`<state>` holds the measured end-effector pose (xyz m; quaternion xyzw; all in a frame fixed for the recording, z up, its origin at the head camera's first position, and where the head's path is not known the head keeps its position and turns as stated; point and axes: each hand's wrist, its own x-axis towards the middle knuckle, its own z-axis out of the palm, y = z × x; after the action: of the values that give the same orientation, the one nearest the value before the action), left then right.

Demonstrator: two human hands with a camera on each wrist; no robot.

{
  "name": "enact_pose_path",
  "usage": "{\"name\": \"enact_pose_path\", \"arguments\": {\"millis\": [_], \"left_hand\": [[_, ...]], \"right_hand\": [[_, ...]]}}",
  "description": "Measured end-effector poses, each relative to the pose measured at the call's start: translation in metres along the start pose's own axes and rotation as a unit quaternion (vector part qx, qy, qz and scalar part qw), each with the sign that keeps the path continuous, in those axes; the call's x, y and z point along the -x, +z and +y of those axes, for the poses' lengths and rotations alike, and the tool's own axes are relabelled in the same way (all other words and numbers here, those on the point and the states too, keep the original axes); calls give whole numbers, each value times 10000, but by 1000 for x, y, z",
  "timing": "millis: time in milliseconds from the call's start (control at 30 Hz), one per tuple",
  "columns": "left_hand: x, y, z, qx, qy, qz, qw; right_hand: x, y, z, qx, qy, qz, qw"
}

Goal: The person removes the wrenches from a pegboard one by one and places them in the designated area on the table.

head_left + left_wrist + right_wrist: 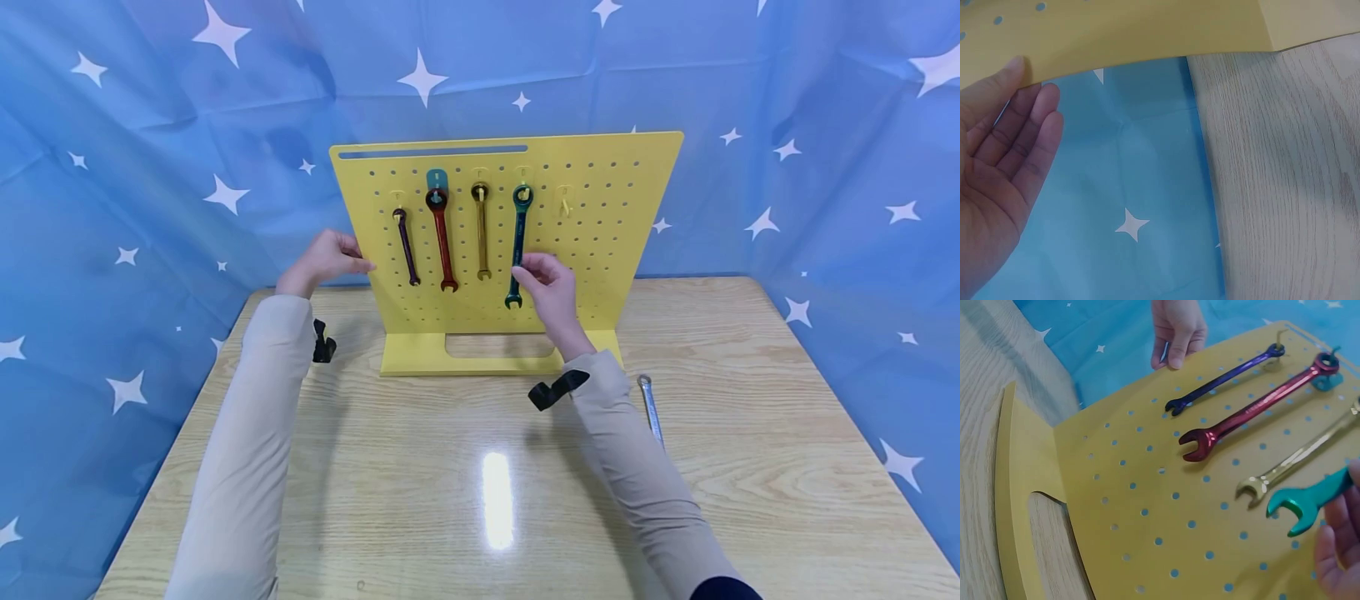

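My left hand point(326, 260) pinches the left edge of a yellow pegboard point(600, 250), thumb on its front face and fingers behind. In the right wrist view the same edge grip shows at the top. A green combination wrench point(517, 242) is held at its lower shank by my right hand point(551, 292); its ring end is at a hook on the board and its open jaw points down. Left of it hang a purple wrench point(407, 247), a red wrench point(442, 242) and a gold wrench point(482, 233), each by its ring end. The right hand's fingers are partly cut off in its wrist view.
Right of the green wrench, the board bears another yellow hook point(566, 204). A silver wrench point(651, 408) lies on the wooden table point(420, 500), partly covered by the right sleeve point(652, 475). Behind the board hangs a blue curtain point(750, 100) with white stars.
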<state>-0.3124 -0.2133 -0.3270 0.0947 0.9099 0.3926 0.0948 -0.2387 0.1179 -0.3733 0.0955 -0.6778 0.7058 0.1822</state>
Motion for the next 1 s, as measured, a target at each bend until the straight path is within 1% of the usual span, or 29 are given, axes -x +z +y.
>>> {"name": "enact_pose_path", "arguments": {"millis": [133, 233, 333, 467, 633, 733, 900, 1000], "left_hand": [[0, 0, 0, 21, 18, -7, 10000], [0, 1, -1, 10, 43, 2, 10000], [0, 1, -1, 19, 32, 10, 10000], [1, 1, 0, 56, 22, 14, 10000], [1, 1, 1, -10, 42, 13, 10000], [0, 1, 0, 8, 62, 1, 10000], [0, 0, -1, 39, 91, -1, 10000], [1, 1, -1, 28, 89, 26, 10000]], "right_hand": [[0, -5, 6, -202, 150, -170, 9995], [1, -8, 7, -87, 169, -261, 9995], [4, -11, 3, 3, 200, -356, 9992], [8, -13, -5, -28, 298, -425, 9986], [13, -17, -16, -148, 538, -570, 9968], [16, -20, -25, -257, 747, -679, 9946], [20, -21, -41, -539, 1163, -710, 9892], [22, -21, -52, -604, 1427, -705, 9854]]}}
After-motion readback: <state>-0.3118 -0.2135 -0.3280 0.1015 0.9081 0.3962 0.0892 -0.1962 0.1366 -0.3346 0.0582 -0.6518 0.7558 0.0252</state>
